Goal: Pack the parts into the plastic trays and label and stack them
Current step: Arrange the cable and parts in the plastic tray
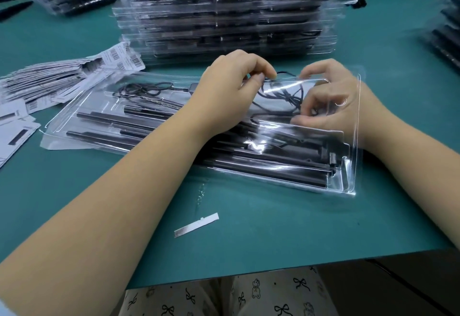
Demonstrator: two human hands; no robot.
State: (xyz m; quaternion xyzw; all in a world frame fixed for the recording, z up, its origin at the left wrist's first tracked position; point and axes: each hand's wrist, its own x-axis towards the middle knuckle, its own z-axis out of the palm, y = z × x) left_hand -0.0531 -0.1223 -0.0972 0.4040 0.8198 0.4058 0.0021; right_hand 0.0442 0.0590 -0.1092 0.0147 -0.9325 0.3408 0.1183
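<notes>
A clear plastic tray [82, 101] lies across the green table in front of me, holding several black rods [271, 163] and a coiled black cable [142, 89]. A second black cable [281, 96] sits tangled in the tray's right upper pocket. My left hand [224, 91] is over the tray's middle, its fingers curled and pinching that cable near the top. My right hand [331, 96] reaches in from the right, partly behind the tray's raised clear edge, its fingers curled on the same cable.
A tall stack of filled clear trays [224, 14] stands just behind. More tray stacks [445, 29] sit at the right and back left. Barcode label cards [49, 76] pile at the left. A small white strip [196, 224] lies near the table's front edge.
</notes>
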